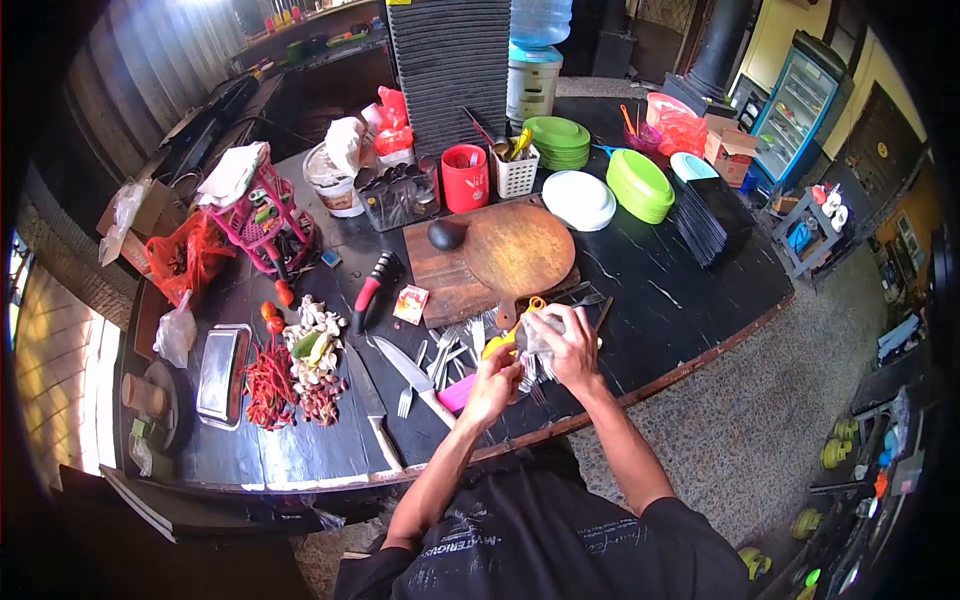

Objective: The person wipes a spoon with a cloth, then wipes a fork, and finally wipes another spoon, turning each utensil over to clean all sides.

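My left hand [493, 385] is closed at the front edge of the black table, near a yellow item [498, 344] and a pink item [457, 393]. Just right of it, my right hand [567, 345] has its fingers closed on a greyish cloth [535, 338]. What my left fingers hold is too small to name. Forks and spoons [455, 345] lie under and beside both hands. Left of them are two knives, one with a white handle [412, 375] and one longer [372, 400]. Behind the hands a round wooden board [520, 250] rests on a rectangular one [435, 280].
Red chillies [270, 388], garlic [315, 345] and a metal tray [223, 375] lie on the left. A red container [465, 180], a white basket [517, 170], green plates [640, 185] and white plates [578, 200] stand at the back. A knife sharpener [372, 290] lies left of the boards.
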The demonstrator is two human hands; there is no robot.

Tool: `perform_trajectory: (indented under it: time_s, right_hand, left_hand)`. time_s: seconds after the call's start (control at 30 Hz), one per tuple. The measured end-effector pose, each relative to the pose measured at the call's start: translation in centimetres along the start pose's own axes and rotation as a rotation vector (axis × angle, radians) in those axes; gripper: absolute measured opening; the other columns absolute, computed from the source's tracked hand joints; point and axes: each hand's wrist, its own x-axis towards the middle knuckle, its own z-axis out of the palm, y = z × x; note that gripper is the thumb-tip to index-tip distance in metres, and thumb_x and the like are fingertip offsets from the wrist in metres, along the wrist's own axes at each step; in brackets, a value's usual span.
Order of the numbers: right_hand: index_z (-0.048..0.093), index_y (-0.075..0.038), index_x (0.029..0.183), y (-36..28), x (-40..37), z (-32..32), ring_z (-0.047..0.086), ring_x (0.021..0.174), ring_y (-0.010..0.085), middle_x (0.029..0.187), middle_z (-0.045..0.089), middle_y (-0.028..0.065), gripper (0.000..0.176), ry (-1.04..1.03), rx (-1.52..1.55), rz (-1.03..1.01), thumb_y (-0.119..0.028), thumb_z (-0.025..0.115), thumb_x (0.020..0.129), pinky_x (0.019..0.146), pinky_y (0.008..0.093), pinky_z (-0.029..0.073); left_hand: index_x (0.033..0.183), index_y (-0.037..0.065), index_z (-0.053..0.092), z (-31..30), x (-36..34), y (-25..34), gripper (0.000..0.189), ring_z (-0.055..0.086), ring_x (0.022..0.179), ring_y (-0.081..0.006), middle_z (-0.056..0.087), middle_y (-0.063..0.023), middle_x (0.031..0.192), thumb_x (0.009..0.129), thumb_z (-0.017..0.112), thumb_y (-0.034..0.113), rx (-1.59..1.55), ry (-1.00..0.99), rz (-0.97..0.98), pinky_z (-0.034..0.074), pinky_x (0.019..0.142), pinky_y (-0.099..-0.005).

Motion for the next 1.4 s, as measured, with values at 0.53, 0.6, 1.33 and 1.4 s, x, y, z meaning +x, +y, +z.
perform_trajectory:
  time_s: [0.53, 0.6, 1.33, 1.4]
  right_hand:
    - [0.072, -0.021, 0.120, -0.5, 0.7, 0.1, 0.059, 0.089, 0.0257, 0.106, 0.062, 0.0059, 0.047, 0.022, 0.002, -0.104, -0.006, 0.066, 0.076, 0.075, 0.0383, 0.052]
    - [0.072, -0.020, 0.120, -0.3, 1.3, 0.2, 0.059, 0.090, 0.0264, 0.107, 0.061, 0.0066, 0.047, 0.042, -0.013, -0.084, -0.006, 0.067, 0.074, 0.076, 0.0390, 0.052]
    - [0.066, 0.000, 0.118, -3.7, 0.5, 3.6, 0.063, 0.095, 0.0103, 0.107, 0.069, 0.0018, 0.030, -0.031, 1.178, 0.888, -0.015, 0.056, 0.094, 0.084, 0.0272, 0.050]
    - [0.066, 0.001, 0.118, -3.3, 0.0, 4.2, 0.063, 0.094, 0.0099, 0.105, 0.069, 0.0017, 0.030, -0.027, 1.197, 0.876, -0.017, 0.056, 0.095, 0.082, 0.0269, 0.050]
  left_hand:
    - [0.136, -0.002, 0.047, -0.1, 0.1, 1.6, 0.037, 0.046, 0.056, -0.0055, 0.055, 0.0008, 0.076, 0.100, 0.049, 0.008, -0.042, 0.067, 0.081, 0.034, 0.045, -0.0217]
    - [0.129, -0.002, 0.052, 0.1, 0.2, 2.0, 0.031, 0.048, 0.060, -0.0045, 0.059, 0.0001, 0.077, 0.102, 0.052, 0.013, 0.005, 0.083, 0.124, 0.036, 0.048, -0.0207]
    - [0.101, 0.009, 0.046, -1.4, 1.0, 0.4, 0.021, 0.036, 0.036, -0.0073, 0.050, -0.0004, 0.054, 0.103, 0.054, 0.028, 0.014, 0.155, 0.151, 0.024, 0.032, -0.0226]
    - [0.104, 0.010, 0.042, -1.5, 1.1, 0.5, 0.022, 0.037, 0.036, -0.0079, 0.051, -0.0015, 0.055, 0.103, 0.055, 0.028, 0.042, 0.184, 0.153, 0.024, 0.031, -0.0226]
